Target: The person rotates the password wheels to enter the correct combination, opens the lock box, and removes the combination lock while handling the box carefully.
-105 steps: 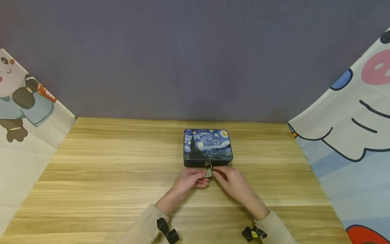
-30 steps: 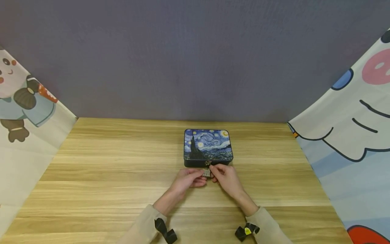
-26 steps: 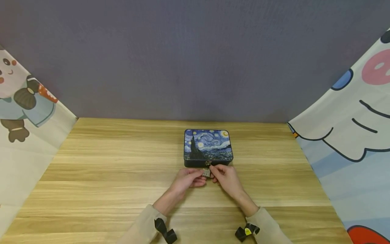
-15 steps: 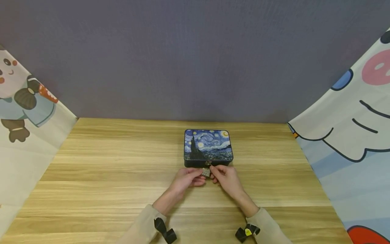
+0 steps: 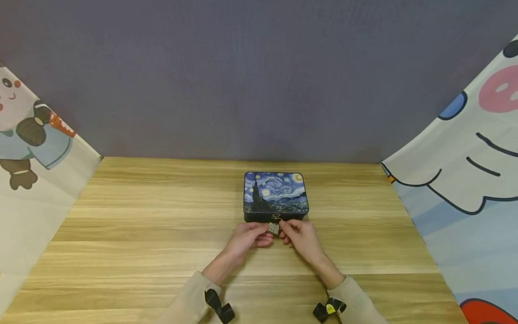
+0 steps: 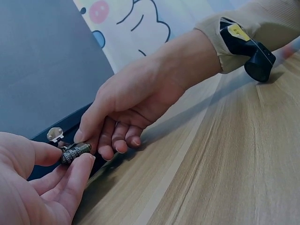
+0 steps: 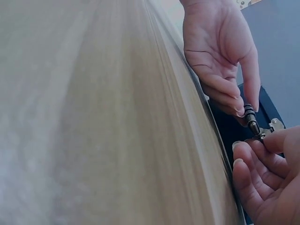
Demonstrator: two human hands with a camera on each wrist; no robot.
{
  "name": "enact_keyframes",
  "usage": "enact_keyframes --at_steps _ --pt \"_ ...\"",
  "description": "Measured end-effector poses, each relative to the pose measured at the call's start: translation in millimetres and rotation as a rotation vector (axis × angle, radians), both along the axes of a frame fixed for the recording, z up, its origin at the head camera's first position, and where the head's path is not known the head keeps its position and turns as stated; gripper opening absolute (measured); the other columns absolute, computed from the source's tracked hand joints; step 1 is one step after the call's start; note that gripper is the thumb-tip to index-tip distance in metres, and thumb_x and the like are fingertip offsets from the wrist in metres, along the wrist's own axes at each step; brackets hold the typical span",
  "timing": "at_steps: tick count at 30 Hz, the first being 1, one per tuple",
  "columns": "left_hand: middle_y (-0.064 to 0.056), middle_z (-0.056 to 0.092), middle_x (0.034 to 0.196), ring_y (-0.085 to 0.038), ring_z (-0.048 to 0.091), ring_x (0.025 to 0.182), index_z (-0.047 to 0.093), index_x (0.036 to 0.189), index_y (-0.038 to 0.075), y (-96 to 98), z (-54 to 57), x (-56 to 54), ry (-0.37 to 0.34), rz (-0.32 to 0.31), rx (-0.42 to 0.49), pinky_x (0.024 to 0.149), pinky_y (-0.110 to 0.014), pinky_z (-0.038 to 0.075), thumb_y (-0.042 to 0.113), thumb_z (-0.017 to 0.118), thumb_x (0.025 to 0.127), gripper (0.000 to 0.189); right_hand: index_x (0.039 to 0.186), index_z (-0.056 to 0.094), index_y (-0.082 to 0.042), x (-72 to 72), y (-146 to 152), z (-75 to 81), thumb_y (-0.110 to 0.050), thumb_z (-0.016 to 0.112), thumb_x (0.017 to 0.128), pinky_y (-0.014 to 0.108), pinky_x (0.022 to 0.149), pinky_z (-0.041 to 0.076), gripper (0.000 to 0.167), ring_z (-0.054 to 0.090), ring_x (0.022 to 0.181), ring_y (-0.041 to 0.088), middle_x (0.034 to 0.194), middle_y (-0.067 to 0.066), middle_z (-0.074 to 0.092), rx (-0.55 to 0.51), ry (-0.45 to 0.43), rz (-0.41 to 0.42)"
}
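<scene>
A small combination padlock (image 5: 273, 228) with number wheels is at the front of a tin box (image 5: 276, 193) with a swirling night-sky picture on its lid. My left hand (image 5: 247, 236) pinches the padlock body between thumb and fingers. From the other side, my right hand (image 5: 302, 238) pinches the shackle end with thumb and index finger, its other fingers loosely bent. The metal clasp (image 6: 55, 135) on the box front shows just beyond the padlock (image 6: 76, 153). My fingertips partly cover the shackle, so I cannot tell whether it passes through the clasp. The lid is down.
The box stands on a wood-grain table (image 5: 162, 216). A grey wall panel (image 5: 243, 81) rises behind it. Cartoon-printed cloths hang at the left (image 5: 40, 180) and right (image 5: 457, 180) sides. Black wrist straps (image 5: 220, 306) sit over beige sleeves.
Since the oldest frame, the padlock body has turned and shifted slightly left, and my right hand has moved inward. Over the last second, the padlock has tilted and risen slightly towards the box.
</scene>
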State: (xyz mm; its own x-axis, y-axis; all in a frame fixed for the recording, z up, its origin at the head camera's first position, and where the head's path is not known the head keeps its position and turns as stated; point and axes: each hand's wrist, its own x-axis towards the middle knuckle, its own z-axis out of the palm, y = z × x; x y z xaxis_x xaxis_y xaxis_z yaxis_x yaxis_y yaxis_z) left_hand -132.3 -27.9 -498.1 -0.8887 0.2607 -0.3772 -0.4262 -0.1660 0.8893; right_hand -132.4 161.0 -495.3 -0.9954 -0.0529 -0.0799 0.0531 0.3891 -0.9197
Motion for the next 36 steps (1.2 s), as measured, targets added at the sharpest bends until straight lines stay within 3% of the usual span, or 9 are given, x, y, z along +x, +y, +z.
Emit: enact_keyframes --at_steps 9,20,29,36 --pt "-0.011 0.075 0.089 -0.012 0.073 0.077 0.061 0.123 -0.018 2.7 -1.6 0.9 0.012 -0.004 0.011 0.081 -0.027 0.066 0.01 0.061 0.103 0.035 0.088 0.076 0.002 1.2 5 -1.5 -0.015 0.065 0.103 0.027 0.051 0.059 0.025 0.064 0.058 0.018 0.075 0.016 0.072 -0.066 -0.029 0.013" --pt "-0.017 0.075 0.094 -0.013 0.073 0.078 0.059 0.126 -0.019 9.1 1.2 3.2 0.021 -0.013 0.01 0.081 -0.028 0.066 0.007 0.06 0.103 0.035 0.092 0.074 0.007 2.2 10 0.7 -0.01 0.061 0.104 0.028 0.053 0.061 0.024 0.064 0.059 0.019 0.079 0.021 0.071 -0.047 -0.06 0.019" --pt "-0.025 0.074 0.101 -0.018 0.075 0.084 0.055 0.129 -0.021 18.0 3.7 6.8 0.04 -0.021 0.032 0.084 -0.031 0.066 0.004 0.06 0.101 0.038 0.1 0.075 0.004 4.1 24 1.7 -0.018 0.066 0.102 0.026 0.055 0.062 0.023 0.066 0.062 0.015 0.081 0.012 0.071 -0.088 -0.044 0.063" --pt "-0.028 0.073 0.104 -0.017 0.075 0.084 0.057 0.127 -0.021 24.7 3.9 8.4 0.054 -0.019 0.044 0.084 -0.03 0.065 0.003 0.061 0.101 0.036 0.098 0.076 0.001 4.8 28 3.8 -0.02 0.07 0.1 0.026 0.054 0.061 0.022 0.066 0.062 0.015 0.079 0.008 0.071 -0.066 -0.047 0.033"
